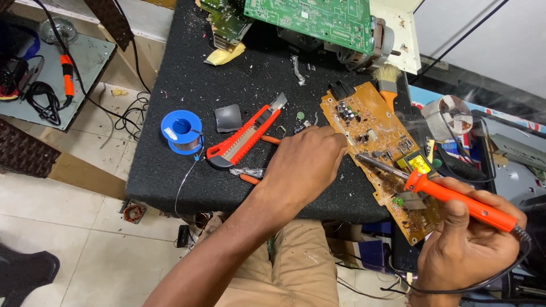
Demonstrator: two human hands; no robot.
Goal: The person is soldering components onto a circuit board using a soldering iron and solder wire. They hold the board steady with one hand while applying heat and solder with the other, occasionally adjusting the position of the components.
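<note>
Fingers of the right hand (466, 250) are curled shut around the orange handle of a soldering iron (455, 196), whose metal tip slants up and to the left onto the orange circuit board (372, 133); a black cord runs from the handle's end round under the wrist. The board lies tilted across the edge of the black-padded counter (170, 170), its near corner hanging over the edge just below the iron's handle. Fingers of the left hand (304, 165) are drawn together and pressed down at the board's left edge; whether they pinch anything there cannot be told, since the back of the hand hides the tips. Just left of that hand, orange-handled pliers (250, 177) poke out from under the wrist, and a red utility knife (245, 136) lies slantwise beside them with its blade pointing away. Farther left of the knife sits a blue spool of solder wire (181, 129), a loose strand trailing off the counter's edge. Beyond the right-hand fingers, past the board's far corner, rests a small brush with an orange handle (388, 82). Farthest off, a green circuit board (310, 18) lies over a grey motor (367, 48).
</note>
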